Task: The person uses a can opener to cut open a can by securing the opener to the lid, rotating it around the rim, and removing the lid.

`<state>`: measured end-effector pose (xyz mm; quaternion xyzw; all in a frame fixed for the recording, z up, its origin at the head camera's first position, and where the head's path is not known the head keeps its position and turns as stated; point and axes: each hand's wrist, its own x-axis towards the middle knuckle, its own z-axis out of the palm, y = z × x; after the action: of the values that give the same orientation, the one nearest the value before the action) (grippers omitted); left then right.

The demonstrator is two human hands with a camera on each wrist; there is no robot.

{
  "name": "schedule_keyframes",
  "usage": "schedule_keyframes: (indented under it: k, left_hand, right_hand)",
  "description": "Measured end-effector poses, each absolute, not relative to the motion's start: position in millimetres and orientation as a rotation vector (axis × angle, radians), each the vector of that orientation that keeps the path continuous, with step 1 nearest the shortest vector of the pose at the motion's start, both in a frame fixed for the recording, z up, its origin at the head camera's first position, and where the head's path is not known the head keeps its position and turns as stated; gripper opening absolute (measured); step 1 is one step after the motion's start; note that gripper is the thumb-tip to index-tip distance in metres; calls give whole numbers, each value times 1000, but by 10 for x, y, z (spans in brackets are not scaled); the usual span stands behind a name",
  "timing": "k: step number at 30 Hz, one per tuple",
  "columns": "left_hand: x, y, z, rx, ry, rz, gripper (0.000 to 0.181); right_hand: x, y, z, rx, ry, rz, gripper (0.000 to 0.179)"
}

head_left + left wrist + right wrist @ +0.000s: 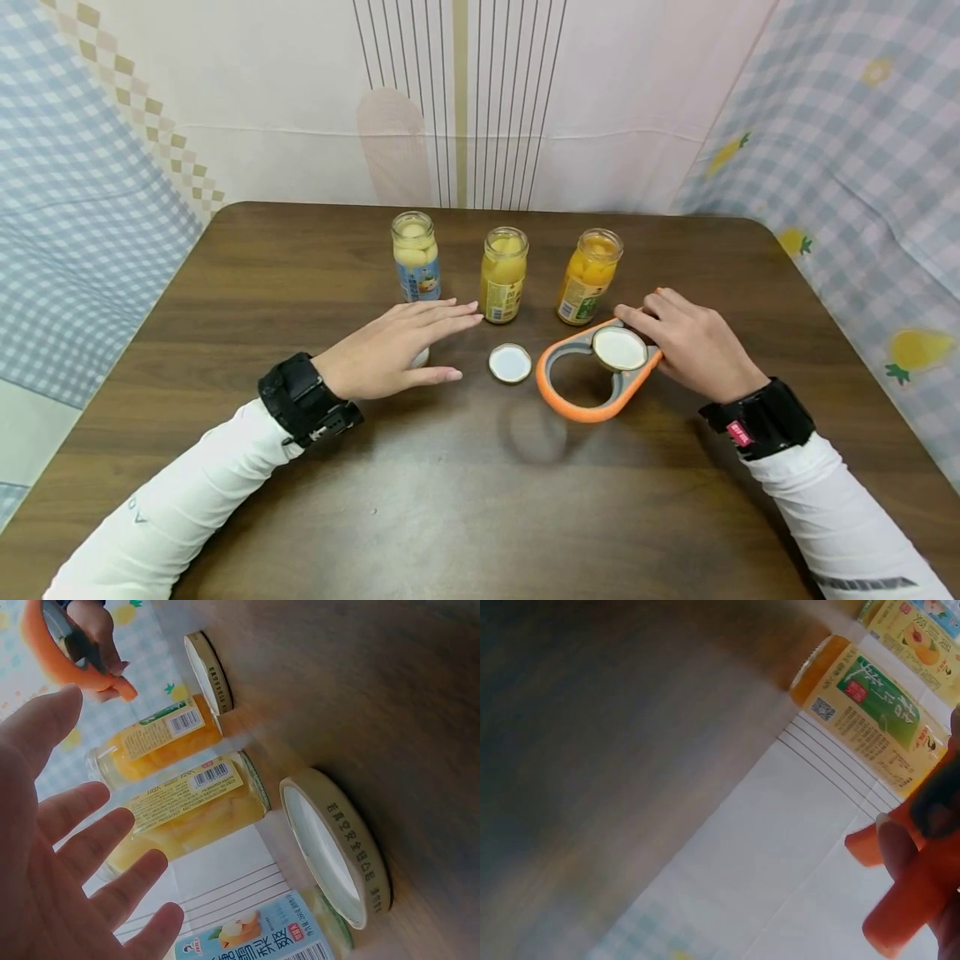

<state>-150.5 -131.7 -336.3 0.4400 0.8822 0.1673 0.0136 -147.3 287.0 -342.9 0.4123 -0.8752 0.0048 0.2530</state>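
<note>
My right hand [693,346] holds an orange and grey jar opener [558,400] by its handles. Between its arms sits a white-faced lid [619,347], and the opener's handles [911,907] show in the right wrist view. My left hand [397,346], fingers spread and straight, hovers over the table, partly covering a second lid [421,358]. A third lid [510,363] lies white side up between the hands. Behind stand three uncovered glass jars: one with pale fruit and a blue label [417,258], one of yellow fruit [504,275], and one of orange fruit [589,275].
All of this is on a dark wooden table [375,500] with rounded far corners. Beyond its back edge hangs a white cloth [285,100] with stripes, and checked blue cloth [847,167] hangs at the sides.
</note>
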Motion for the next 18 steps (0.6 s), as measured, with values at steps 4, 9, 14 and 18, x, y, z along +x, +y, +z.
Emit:
schedule_keyframes:
  k: [4, 9, 14, 18]
  left_hand:
    - [-1509, -1314, -3375, 1364, 2742, 520, 69]
    - [-1508, -1309, -3383, 1352, 2735, 519, 69]
    - [-1508, -1315, -3382, 1347, 2740, 511, 69]
    - [-1506, -1317, -3385, 1342, 2739, 509, 69]
  right_hand:
    - [-1471, 2871, -3454, 1118, -2396, -2, 69]
    - [-1473, 2875, -3477, 1113, -2409, 12, 68]
    - [-1488, 2903, -3480, 1094, -2440, 4, 69]
    - [-1508, 2924, -3498, 1089, -2458, -26, 73]
